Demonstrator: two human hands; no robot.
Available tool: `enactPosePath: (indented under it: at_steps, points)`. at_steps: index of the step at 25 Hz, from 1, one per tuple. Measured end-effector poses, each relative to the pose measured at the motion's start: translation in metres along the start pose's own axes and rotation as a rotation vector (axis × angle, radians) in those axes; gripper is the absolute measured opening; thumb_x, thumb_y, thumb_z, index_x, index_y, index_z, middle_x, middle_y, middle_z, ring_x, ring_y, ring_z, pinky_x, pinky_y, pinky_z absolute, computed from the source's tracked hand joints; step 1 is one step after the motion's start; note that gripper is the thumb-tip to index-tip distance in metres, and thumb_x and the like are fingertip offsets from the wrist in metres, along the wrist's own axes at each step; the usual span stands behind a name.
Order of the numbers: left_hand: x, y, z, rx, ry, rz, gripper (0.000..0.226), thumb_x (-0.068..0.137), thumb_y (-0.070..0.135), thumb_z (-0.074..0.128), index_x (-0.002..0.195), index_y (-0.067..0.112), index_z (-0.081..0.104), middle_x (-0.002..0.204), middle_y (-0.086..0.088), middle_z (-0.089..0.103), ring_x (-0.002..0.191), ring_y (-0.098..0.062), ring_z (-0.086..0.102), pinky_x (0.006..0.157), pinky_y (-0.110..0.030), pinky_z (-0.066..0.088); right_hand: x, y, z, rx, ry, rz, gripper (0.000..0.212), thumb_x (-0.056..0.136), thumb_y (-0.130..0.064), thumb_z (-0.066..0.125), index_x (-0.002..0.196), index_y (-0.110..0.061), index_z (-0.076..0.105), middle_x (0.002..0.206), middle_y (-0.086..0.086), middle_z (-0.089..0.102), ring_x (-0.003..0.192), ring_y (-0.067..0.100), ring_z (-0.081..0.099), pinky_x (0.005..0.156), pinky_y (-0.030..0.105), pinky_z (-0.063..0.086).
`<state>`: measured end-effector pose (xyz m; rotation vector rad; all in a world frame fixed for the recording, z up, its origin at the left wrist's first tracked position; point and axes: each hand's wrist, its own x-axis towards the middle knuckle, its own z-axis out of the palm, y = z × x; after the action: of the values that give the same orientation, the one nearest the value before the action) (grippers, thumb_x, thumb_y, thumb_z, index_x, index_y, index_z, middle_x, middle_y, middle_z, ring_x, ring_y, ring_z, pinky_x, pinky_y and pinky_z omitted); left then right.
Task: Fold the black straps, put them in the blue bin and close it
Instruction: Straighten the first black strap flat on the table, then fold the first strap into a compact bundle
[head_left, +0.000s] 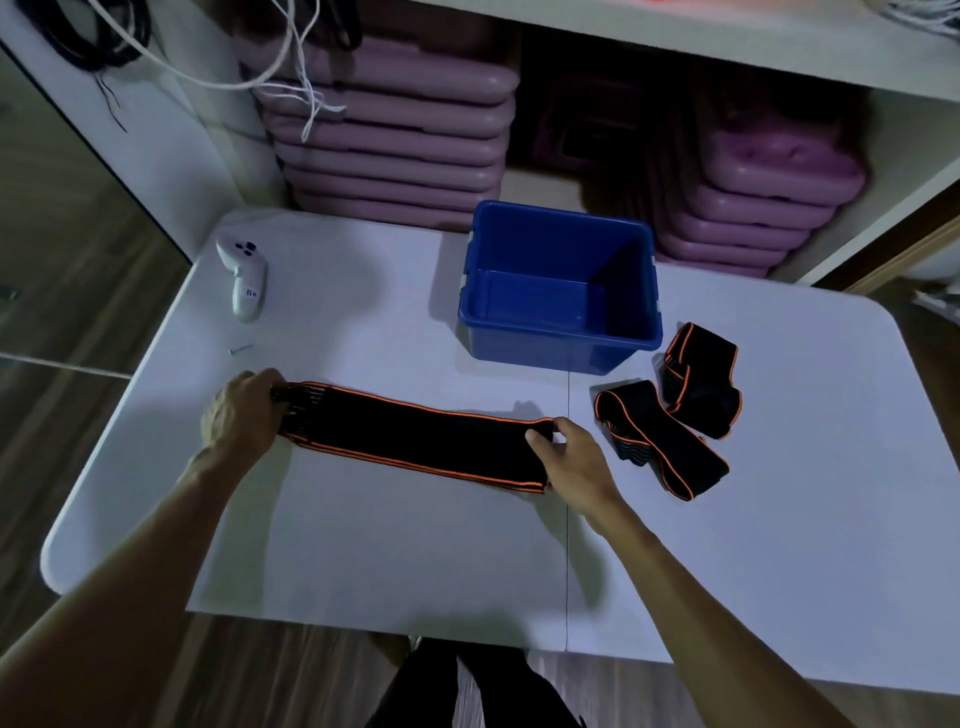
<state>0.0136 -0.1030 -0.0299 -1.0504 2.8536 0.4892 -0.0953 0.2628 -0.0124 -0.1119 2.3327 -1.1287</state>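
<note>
A long black strap with orange edges (415, 434) lies flat across the white table (363, 545), stretched left to right. My left hand (244, 415) grips its left end and my right hand (571, 460) pinches its right end. The blue bin (561, 332) stands open and empty behind the strap, with no lid in sight. Two more black straps lie to the right of the bin: one bunched strap (660, 441) and one folded strap (701, 379) behind it.
A white handheld controller (244, 275) and a small screw (240, 349) lie at the table's far left. Stacked purple cases (389, 140) fill the shelf behind the table, and white cords (296, 78) hang above them. The table's front edge is near my legs.
</note>
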Motion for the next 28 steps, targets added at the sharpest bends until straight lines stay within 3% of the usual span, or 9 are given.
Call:
enactPosePath:
  at_steps: [3,7,10,12,15,20,23,25,28]
  points:
    - [0.001,-0.008,0.004,-0.071,0.044,-0.009,0.029,0.078,0.003,0.066,0.098,0.006,0.046,0.095,-0.026,0.059,0.085,-0.049,0.058,0.065,-0.046,0.043,0.004,0.007,0.002,-0.128,0.02,-0.014,0.02,0.095,-0.024,0.057,0.11,-0.011,0.059,0.097,0.001,0.066,0.093,0.022,0.065,0.081,0.036,0.055]
    - [0.006,-0.009,0.006,-0.125,-0.033,-0.114,0.046,0.076,0.016,0.074,0.115,0.005,0.051,0.112,-0.03,0.054,0.101,-0.05,0.055,0.087,-0.052,0.046,0.002,0.006,0.009,-0.205,0.087,-0.016,0.033,0.094,-0.021,0.058,0.125,-0.017,0.05,0.107,0.005,0.059,0.1,0.024,0.062,0.083,0.036,0.053]
    - [0.002,-0.001,0.009,-0.141,-0.021,-0.153,0.034,0.079,0.012,0.064,0.113,0.007,0.061,0.111,-0.029,0.054,0.099,-0.049,0.055,0.087,-0.049,0.046,0.0,0.003,0.014,-0.313,0.099,-0.08,0.049,0.094,-0.02,0.058,0.139,-0.025,0.039,0.126,0.007,0.043,0.113,0.023,0.048,0.092,0.039,0.049]
    - [0.0,-0.001,0.009,-0.178,0.066,-0.13,0.029,0.08,0.002,0.058,0.108,0.005,0.067,0.105,-0.03,0.057,0.094,-0.049,0.057,0.083,-0.047,0.046,0.003,0.005,0.015,-0.365,0.051,-0.152,0.041,0.095,-0.015,0.055,0.135,-0.025,0.046,0.126,0.008,0.045,0.114,0.023,0.05,0.092,0.032,0.048]
    - [0.008,-0.008,0.008,-0.253,0.155,-0.116,0.028,0.08,0.0,0.057,0.105,0.004,0.069,0.103,-0.03,0.064,0.095,-0.046,0.06,0.085,-0.046,0.048,0.007,0.006,0.012,-0.296,-0.017,-0.13,0.029,0.093,-0.009,0.057,0.119,-0.021,0.06,0.114,0.005,0.051,0.097,0.012,0.053,0.077,0.001,0.039]
    - [0.003,0.008,0.008,-0.746,0.189,-0.252,0.046,0.082,0.02,0.069,0.126,0.019,0.055,0.127,-0.015,0.051,0.108,-0.024,0.055,0.096,-0.038,0.045,0.006,0.01,0.013,-0.092,-0.074,-0.1,0.025,0.085,-0.003,0.066,0.106,-0.016,0.068,0.102,-0.007,0.064,0.088,-0.001,0.057,0.078,0.002,0.042]
    - [-0.038,0.043,0.036,-0.557,0.363,0.072,0.043,0.088,0.018,0.055,0.129,0.008,0.052,0.133,-0.022,0.046,0.124,-0.028,0.044,0.106,-0.03,0.032,0.003,0.013,0.02,-0.068,-0.08,-0.119,0.023,0.084,-0.006,0.07,0.106,-0.014,0.071,0.098,-0.011,0.064,0.088,0.0,0.058,0.078,0.005,0.042]
    - [-0.063,0.062,0.066,-0.352,0.215,0.236,0.048,0.092,0.028,0.048,0.136,0.011,0.048,0.146,-0.022,0.038,0.138,-0.034,0.032,0.112,-0.04,0.027,-0.003,0.011,0.03,-0.051,-0.12,-0.122,0.023,0.085,-0.008,0.071,0.108,-0.012,0.071,0.097,-0.012,0.063,0.086,-0.004,0.058,0.078,0.004,0.042]
    - [-0.066,0.063,0.093,-0.169,0.077,0.221,0.054,0.095,0.039,0.039,0.144,0.015,0.039,0.155,-0.021,0.025,0.145,-0.04,0.018,0.114,-0.055,0.024,-0.01,0.01,0.045,-0.048,-0.154,-0.152,0.023,0.086,-0.01,0.071,0.109,-0.008,0.071,0.095,-0.008,0.065,0.08,-0.007,0.06,0.074,0.004,0.045]
